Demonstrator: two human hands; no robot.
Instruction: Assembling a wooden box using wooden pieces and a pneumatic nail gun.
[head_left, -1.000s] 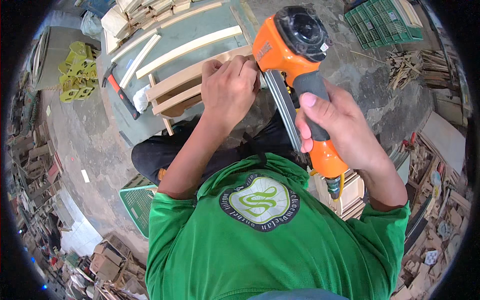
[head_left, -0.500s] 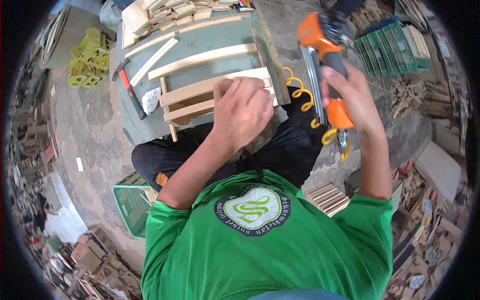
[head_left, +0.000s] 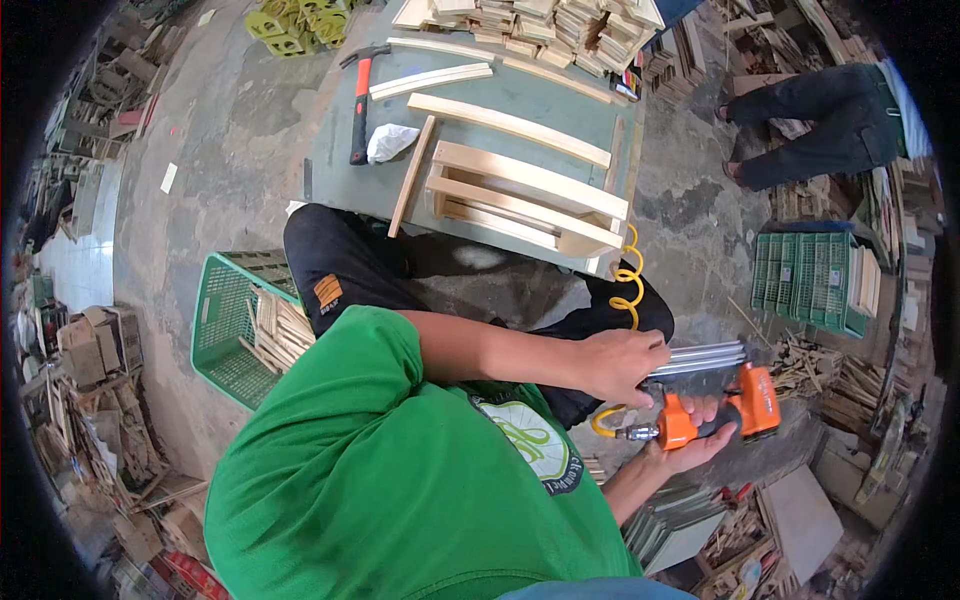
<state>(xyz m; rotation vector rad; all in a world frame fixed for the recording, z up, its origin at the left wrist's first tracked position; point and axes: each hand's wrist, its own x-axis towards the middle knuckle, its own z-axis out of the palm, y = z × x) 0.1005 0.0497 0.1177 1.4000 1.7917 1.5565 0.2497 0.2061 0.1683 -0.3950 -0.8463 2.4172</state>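
On stained concrete floor, grey-green table with wooden frame

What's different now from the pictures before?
The left hand let go of the wooden frame and went right, to the metal rail of the orange nail gun. The right hand pulled the gun back and tipped it over to the right. The frame no longer overlaps the stick at its left. Another person's legs came into view. The right hand still grips the gun; the hammer still lies on the table.
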